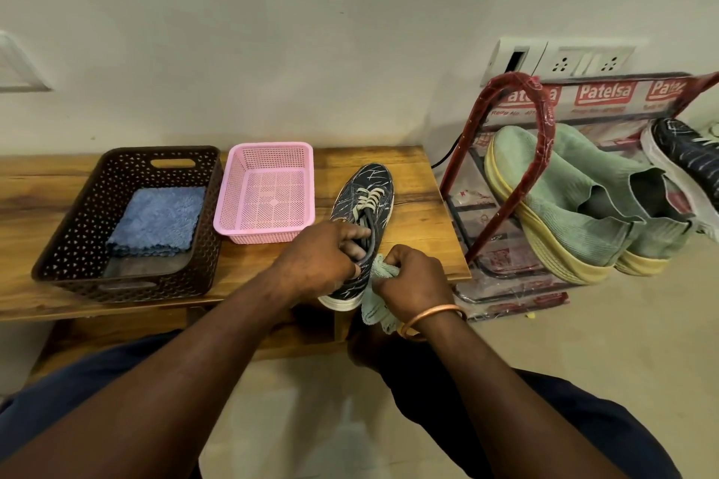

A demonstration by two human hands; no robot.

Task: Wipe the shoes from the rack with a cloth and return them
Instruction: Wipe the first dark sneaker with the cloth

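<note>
Both hands held tight, left hand on the shoe, right hand on the cloth, but a hard rub could have pushed the shoe off the worktop.

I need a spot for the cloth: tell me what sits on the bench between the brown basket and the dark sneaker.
Head view: a pink perforated plastic basket stands there, empty, between the brown lattice plastic basket and the dark scribble-patterned lace-up sneaker.
</note>
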